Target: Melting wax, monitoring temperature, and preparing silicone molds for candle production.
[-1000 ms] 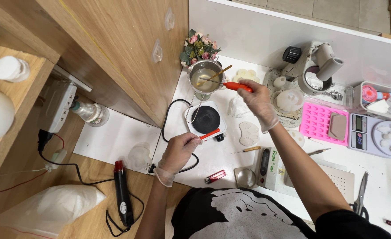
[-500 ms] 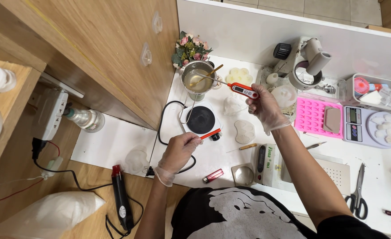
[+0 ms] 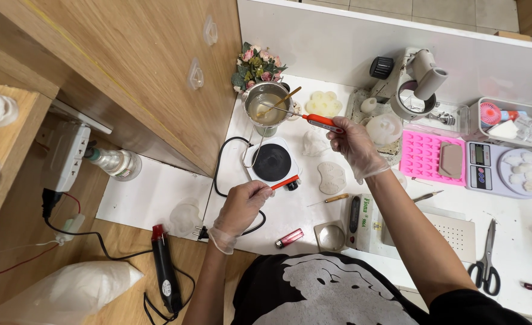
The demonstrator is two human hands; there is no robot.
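My gloved right hand (image 3: 353,144) holds an orange probe thermometer (image 3: 323,122); its thin metal probe reaches left into the steel pouring pot (image 3: 264,105), which contains pale liquid and a wooden stirrer. My gloved left hand (image 3: 242,204) grips a slim red sleeve (image 3: 285,182) near the front of the small electric hot plate (image 3: 272,162). The pot stands just behind the hot plate, its long handle hanging over the plate's left side.
White wax shapes (image 3: 332,178), a pink silicone mould (image 3: 431,159), a digital scale (image 3: 500,171), a red lighter (image 3: 291,238), scissors (image 3: 485,262), a heat gun (image 3: 165,271) and a flower bunch (image 3: 257,65) surround the work area. A wooden cabinet stands to the left.
My right hand swung the thermometer's body up and right, then rolled it back so the display faces away. The probe stays in the pot. My left hand has not moved.
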